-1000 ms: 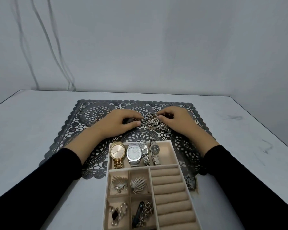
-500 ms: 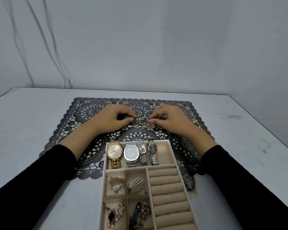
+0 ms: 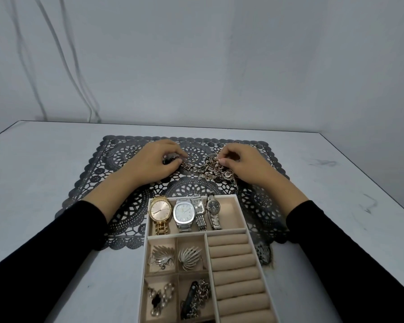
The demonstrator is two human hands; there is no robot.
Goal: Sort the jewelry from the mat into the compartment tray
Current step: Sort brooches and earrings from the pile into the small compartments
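**Both hands pinch, fingertips turned inward**

The left hand [image 3: 158,159] lies knuckles up with its fingers curled. Its thumb and fingertips are closed in a pinch on one end of a chain tangle [image 3: 203,170]. The right hand [image 3: 244,165] is also knuckles up, with thumb and forefinger nipped on the tangle's other side. The two sets of fingertips point toward each other, near but apart. Both wrists sit low and fairly straight. The bare left forearm [image 3: 117,190] runs back toward the lower left, and the bare right forearm [image 3: 283,191] toward the lower right. The black left sleeve [image 3: 56,241] and right sleeve [image 3: 348,248] cover the arms from mid-forearm down to the bottom corners.
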